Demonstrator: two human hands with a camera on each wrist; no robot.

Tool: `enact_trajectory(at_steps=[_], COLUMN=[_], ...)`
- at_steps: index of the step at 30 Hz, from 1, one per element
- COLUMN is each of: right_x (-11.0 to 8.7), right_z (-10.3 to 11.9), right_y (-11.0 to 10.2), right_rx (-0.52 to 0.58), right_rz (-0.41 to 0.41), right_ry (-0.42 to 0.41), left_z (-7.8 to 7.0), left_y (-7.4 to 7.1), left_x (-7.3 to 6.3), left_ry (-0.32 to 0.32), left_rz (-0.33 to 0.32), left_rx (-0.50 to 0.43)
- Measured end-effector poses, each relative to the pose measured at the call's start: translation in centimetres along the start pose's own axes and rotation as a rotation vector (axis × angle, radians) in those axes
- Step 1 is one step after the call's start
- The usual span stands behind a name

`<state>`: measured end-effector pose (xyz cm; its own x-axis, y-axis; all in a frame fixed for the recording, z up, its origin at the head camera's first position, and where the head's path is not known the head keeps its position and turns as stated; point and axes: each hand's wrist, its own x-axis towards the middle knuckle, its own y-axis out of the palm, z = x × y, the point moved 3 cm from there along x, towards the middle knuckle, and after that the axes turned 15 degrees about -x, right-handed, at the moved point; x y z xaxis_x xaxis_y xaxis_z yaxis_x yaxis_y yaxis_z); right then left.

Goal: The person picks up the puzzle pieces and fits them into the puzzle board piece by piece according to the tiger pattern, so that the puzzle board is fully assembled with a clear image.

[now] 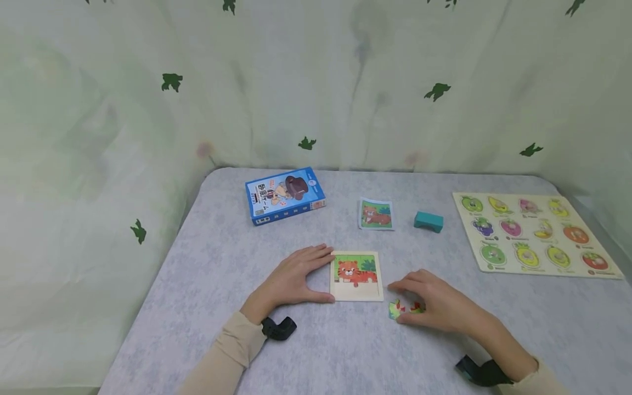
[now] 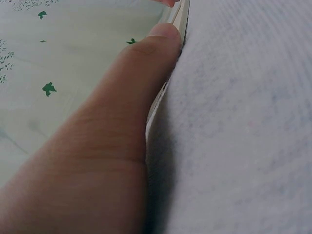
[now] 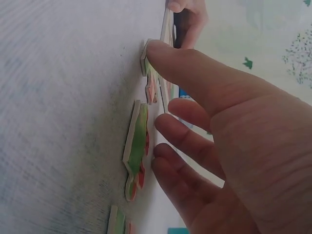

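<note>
Left hand (image 1: pixel 303 277) at the left side of a square tiger puzzle board (image 1: pixel 357 296), fingers laid out straight, thumb well apart from them; index fingertip touches the upper left corner, thumb tip the lower left. Board lies flat on the grey-mottled table (image 1: pixel 168 312), midway between the two hands; tiger's head and back fill the upper part, bare pale wood shows along the lower strip. Right hand (image 1: pixel 429 302) just to the board's right, thumb and fingers spread in a loose arch over several loose puzzle pieces (image 1: pixel 394 309). From the right wrist, thumb tip overlaps the piece nearest the board; cannot tell whether it presses there. Fingers stand clear of the thumb, nothing pinched between. A green-and-red piece (image 3: pixel 138 141) lies beside that one, another is cut off at the lower edge of the view. Beyond the board: a small tiger picture card (image 1: pixel 376 215), a teal block (image 1: pixel 428 220) to its right, a blue game box (image 1: pixel 286 195) to its left, set at a slant. Far right, a large fruit board (image 1: pixel 540 247). Behind, pale cloth (image 1: pixel 316 71) with dark green bird-like shapes. Beige sleeves (image 1: pixel 222 351), black wrist devices (image 1: pixel 280 329) on both arms.
</note>
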<state>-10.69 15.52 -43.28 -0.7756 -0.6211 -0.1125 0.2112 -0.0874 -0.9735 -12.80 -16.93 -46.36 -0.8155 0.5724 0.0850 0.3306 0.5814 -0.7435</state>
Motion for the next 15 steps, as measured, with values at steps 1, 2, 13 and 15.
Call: enact_trajectory(at_steps=[1,2,13,15], right_x=[-0.09,-0.17,-0.73,-0.77], right_z=[-0.02,-0.04,-0.3,-0.36], right_y=[0.05,0.11,0.06,0.0], right_rx=[0.002,0.003,0.002,0.001], right_rz=[0.001,0.001,0.001,-0.01], right_ry=[-0.001,-0.004,-0.043,-0.051], left_z=[-0.02,-0.04,-0.1,-0.08], left_y=[0.08,0.17,0.34,0.22], left_x=[-0.01,-0.01,0.03,0.12], left_ry=[0.0,0.0,-0.022,-0.018], left_rz=[0.001,0.001,0.018,0.013], left_rx=[-0.001,-0.003,-0.003,0.005])
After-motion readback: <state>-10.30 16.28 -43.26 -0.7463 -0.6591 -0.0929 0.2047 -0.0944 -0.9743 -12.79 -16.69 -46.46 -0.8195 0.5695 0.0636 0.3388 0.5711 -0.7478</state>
